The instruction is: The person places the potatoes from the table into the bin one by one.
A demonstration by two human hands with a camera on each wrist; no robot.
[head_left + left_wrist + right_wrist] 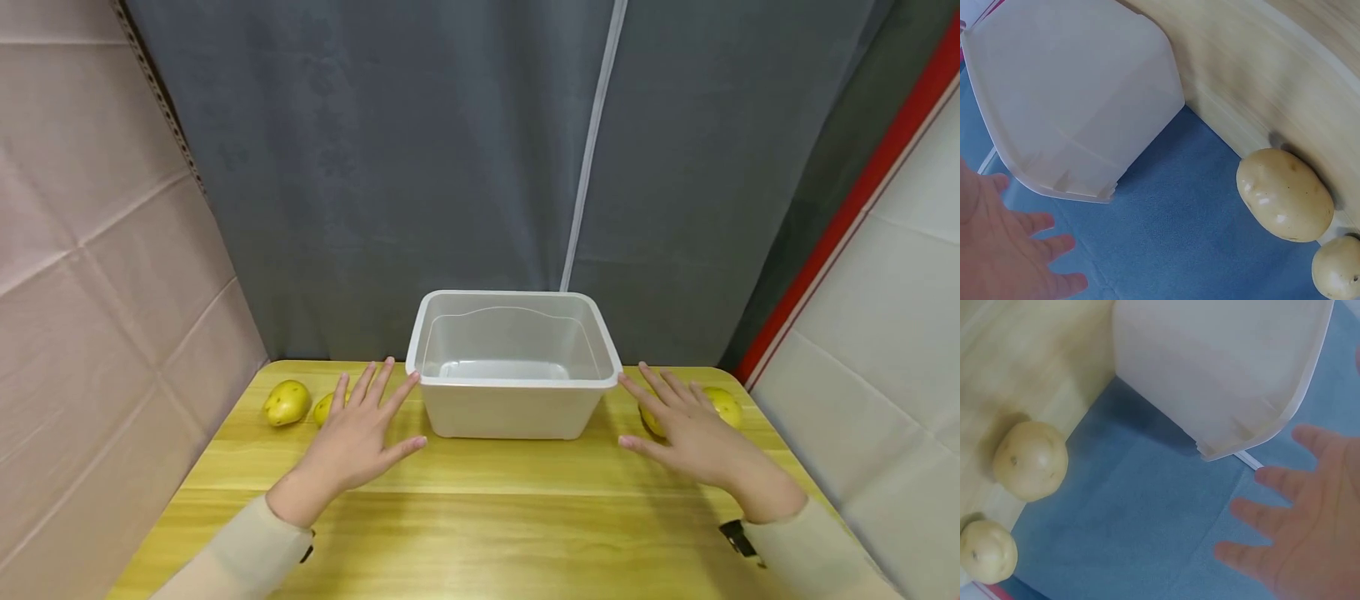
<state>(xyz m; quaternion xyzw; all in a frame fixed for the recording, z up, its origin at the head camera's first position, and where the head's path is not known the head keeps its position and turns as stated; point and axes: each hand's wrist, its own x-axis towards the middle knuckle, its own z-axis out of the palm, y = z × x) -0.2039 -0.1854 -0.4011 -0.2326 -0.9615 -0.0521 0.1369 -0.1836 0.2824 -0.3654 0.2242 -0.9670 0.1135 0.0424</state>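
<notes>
Left hand (351,442), lower left of the head view, and right hand (693,437), lower right, have fingers spread wide. Between them, at centre, stands a white bin (510,410); two potatoes (288,402) lie at left and two more potatoes (727,406) at right on the wooden worktop (465,537).

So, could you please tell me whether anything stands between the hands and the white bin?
Nothing visible does. The left hand and right hand are at either side of the white bin, and neither wrist view shows an object between. The potatoes lie on the table, out to the sides.
</notes>
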